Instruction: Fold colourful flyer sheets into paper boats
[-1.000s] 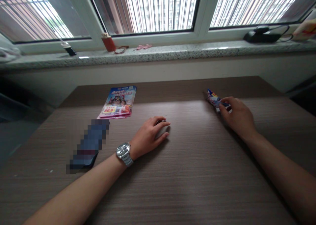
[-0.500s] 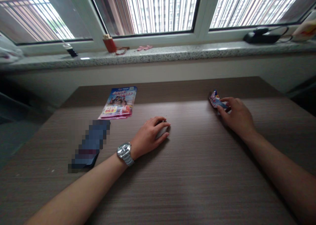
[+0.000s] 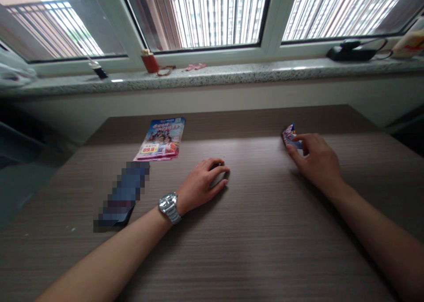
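My left hand, with a metal watch on its wrist, rests on the table. Its fingers curl around a smooth pale grey thing, mostly hidden, whose kind I cannot make out. On the far right side, my right hand reaches over a crumpled, shiny blue-and-red wrapper lying on the table. Thumb and forefinger are apart, their tips at the wrapper's near side. The other fingers of this hand are hidden.
Flyers lie stacked at the back left, and a pixelated phone-like thing lies nearer. Along the stone windowsill stand a red container, a small dark bottle and a black device with a cord.
My right hand has shifted slightly left over the wrapper, with its thumb and forefinger farther along it. The left hand holds its place. The whole view has shifted a little.
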Demonstrator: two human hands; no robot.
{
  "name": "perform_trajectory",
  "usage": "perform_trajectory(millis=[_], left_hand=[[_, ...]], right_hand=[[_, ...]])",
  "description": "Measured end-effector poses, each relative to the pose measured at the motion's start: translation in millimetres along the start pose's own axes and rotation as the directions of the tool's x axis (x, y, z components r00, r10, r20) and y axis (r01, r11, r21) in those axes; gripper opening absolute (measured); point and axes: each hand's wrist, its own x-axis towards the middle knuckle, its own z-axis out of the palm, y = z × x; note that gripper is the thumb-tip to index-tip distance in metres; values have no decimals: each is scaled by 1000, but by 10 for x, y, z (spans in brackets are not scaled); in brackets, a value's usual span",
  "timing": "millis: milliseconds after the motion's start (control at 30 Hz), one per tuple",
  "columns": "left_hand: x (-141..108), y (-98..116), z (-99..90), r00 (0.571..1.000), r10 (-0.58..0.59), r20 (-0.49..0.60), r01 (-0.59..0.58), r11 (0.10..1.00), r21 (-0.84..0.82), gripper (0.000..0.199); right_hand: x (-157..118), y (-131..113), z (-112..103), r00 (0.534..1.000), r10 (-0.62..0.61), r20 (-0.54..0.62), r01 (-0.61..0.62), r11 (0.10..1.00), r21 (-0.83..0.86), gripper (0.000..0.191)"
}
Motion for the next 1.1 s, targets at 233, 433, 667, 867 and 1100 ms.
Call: perform_trajectory(millis=[233,433,667,867,1100], left_hand=[[5,12,-10,1000,-6,2,6,1000,10,31],[9,18,-10,1000,-3,5,3,1000,11,30],[8,43,-4,1000,-22,10,21,999,27,30],[2,40,8,999,-35,0,35,999,7,29],[-18,33,-66,991,-113,-70,116,993,37,33]], right_hand=[[-106,-403,-98,959,-198,201,148,959,240,15],[-217,-562,-13,880,-317,354,153,895,420,11],[-281,-619,67,836,-336,434,86,861,501,11],[-290,-596,80,821,-339,460,69,858,509,12],[-291,-580,102,826,-338,451,74,859,506,15]])
